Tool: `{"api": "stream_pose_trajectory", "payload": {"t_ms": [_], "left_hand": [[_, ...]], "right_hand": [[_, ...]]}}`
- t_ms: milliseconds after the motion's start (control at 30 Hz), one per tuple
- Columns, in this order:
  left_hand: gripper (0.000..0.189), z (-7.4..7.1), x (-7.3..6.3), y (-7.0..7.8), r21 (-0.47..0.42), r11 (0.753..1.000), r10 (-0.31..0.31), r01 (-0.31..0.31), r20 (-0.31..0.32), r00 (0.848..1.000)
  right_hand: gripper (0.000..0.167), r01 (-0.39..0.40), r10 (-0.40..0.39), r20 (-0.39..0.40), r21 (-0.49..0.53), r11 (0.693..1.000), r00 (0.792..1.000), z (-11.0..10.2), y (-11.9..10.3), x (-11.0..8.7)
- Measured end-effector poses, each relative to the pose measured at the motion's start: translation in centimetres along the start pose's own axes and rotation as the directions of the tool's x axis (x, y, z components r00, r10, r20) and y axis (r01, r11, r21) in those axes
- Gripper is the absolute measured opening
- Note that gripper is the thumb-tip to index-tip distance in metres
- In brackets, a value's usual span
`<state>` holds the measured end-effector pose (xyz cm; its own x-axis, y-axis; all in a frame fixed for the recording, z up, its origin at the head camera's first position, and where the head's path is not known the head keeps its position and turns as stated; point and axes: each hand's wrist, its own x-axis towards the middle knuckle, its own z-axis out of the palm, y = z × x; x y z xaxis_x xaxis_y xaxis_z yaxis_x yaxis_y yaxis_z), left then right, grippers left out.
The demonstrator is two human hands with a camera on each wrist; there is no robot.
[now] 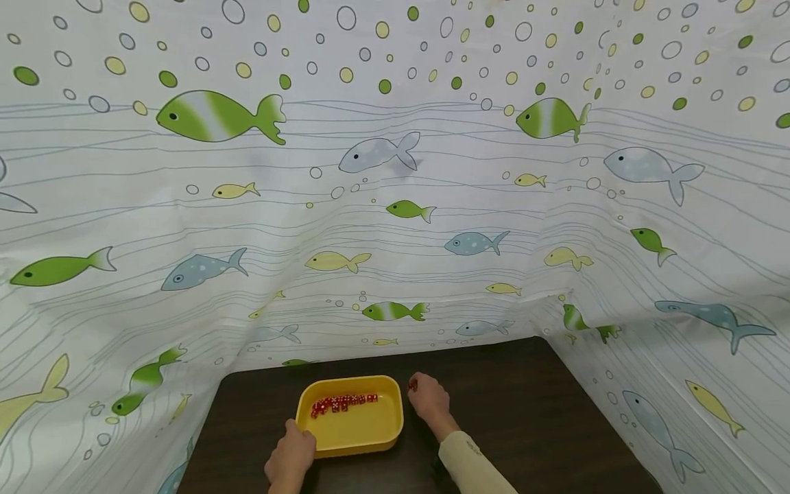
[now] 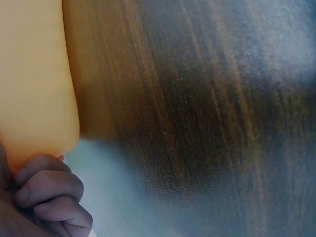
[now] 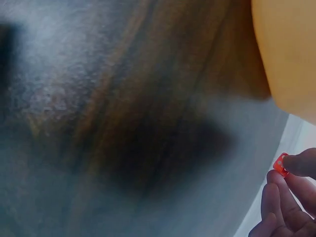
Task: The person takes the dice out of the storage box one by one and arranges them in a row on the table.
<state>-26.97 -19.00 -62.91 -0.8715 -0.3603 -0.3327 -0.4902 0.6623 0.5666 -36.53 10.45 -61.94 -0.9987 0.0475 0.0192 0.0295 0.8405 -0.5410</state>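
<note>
Right hand (image 3: 292, 197), closest to its wrist cam on my feed, holds a red die (image 3: 280, 164) in a fingertip pinch, which suits a piece that small, just right of the yellow tray (image 1: 359, 432). Left hand (image 1: 291, 451) grips the tray's near-left corner, I'd guess to steady it. More red dice (image 1: 348, 400) sit inside toward the far wall; presumably the sides contain them. Dark table (image 1: 506, 412) below, fish-print sheet (image 1: 278, 158) behind.

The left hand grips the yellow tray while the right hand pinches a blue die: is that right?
Wrong colour: the right wrist view shows the right hand pinches a red die, while the left hand grips the yellow tray.
</note>
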Motion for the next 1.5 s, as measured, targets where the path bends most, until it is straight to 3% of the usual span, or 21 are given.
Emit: {"api": "stream_pose_trajectory", "payload": {"t_ms": [1100, 1500], "left_hand": [[0.048, -0.1, 0.0, 0.1, -0.023, 1.0, -0.013, 0.013, 0.022, 1.0], [0.049, 0.1, 0.3, 0.0, -0.023, 1.0, -0.015, 0.016, 0.021, 1.0]], "right_hand": [[0.017, 0.018, -0.018, 0.007, -0.059, 0.998, 1.0, 2.1, 1.3, 0.2], [0.032, -0.037, 0.038, 0.007, -0.016, 0.999, 0.999, 1.6, 1.3, 0.1]]}}
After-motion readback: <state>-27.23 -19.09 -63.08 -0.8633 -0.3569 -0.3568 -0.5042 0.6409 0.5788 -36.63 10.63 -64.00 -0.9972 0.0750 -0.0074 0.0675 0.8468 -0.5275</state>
